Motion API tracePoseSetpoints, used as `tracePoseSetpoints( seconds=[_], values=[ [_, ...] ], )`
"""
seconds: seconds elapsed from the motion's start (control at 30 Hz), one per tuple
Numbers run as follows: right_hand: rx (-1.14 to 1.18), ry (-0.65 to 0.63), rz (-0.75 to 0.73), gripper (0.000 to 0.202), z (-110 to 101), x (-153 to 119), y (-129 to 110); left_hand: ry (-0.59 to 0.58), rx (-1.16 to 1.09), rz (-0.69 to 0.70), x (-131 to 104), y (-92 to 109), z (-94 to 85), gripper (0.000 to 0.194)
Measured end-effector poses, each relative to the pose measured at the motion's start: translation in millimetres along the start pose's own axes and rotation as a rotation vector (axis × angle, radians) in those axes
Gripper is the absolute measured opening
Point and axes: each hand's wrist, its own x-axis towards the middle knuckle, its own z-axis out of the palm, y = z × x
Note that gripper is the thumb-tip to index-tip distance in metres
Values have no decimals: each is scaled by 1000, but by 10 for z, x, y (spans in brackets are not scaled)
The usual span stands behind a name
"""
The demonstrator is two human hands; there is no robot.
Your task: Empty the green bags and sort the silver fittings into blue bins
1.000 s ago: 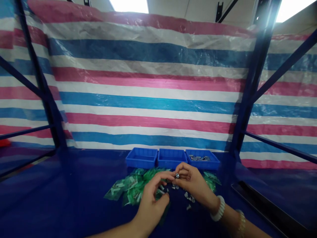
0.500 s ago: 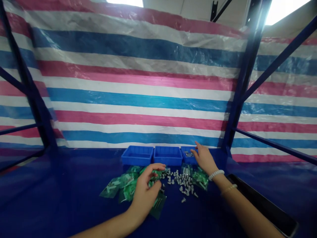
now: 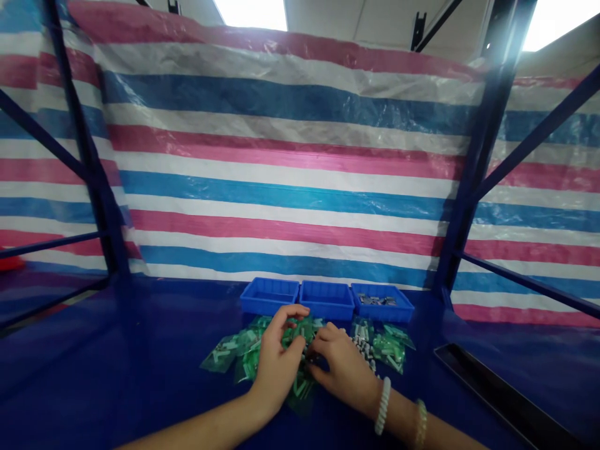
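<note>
My left hand [image 3: 280, 356] is curved over the green plastic packets [image 3: 246, 344], thumb and fingers apart, nothing visible held. My right hand [image 3: 340, 365] reaches in beside it, fingertips bent down at the packets and small metal screws [image 3: 364, 347]; what those fingertips hold, if anything, is hidden. More green packets [image 3: 390, 350] lie right of the screws. Behind the hands stand three blue bins in a row: the left bin [image 3: 269, 311] and middle bin [image 3: 327, 309] show no parts, while the right bin [image 3: 405, 312] holds small metal pieces.
A long black flat object [image 3: 501, 390] lies on the blue table [image 3: 164, 356] at the right. Blue metal posts [image 3: 96, 181] frame both sides, with a striped plastic sheet [image 3: 300, 194] behind. Something red [image 3: 12, 262] shows at the far left.
My right hand has moved from the right bin down and left, beside my left hand. My left hand stays curved over the packets. The view has shifted slightly, so the scene sits further right.
</note>
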Motion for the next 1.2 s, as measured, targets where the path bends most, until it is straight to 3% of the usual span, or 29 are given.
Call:
tracePoseSetpoints(
  seconds=[0.27, 0.4, 0.53, 0.77, 0.9, 1.0, 1.1, 1.2],
  values=[
    [1, 54, 71, 2, 59, 38, 76, -21, 11, -8, -4, 6, 6, 35],
    [255, 186, 125, 6, -116, 48, 130, -41, 22, -69, 0, 4, 1, 39],
    [437, 312, 182, 3, -287, 33, 166, -139, 1, -190, -10, -17, 31, 48],
    [303, 450, 6, 14, -302, -46, 76, -316, -139, -267, -72, -20, 110, 57],
    [277, 451, -96, 9, -324, -83, 47, -422, -124, -266, -95, 7, 135, 45],
    [283, 409, -150, 8, -343, -92, 31, -480, -150, -341, -103, 17, 153, 32],
    [310, 420, -124, 6, -369, -84, 20, -435, -222, -423, -101, 35, 158, 26],
    [398, 428, -11, 6, -395, -63, 38, -334, -275, -439, -89, 71, 136, 37]
  ],
)
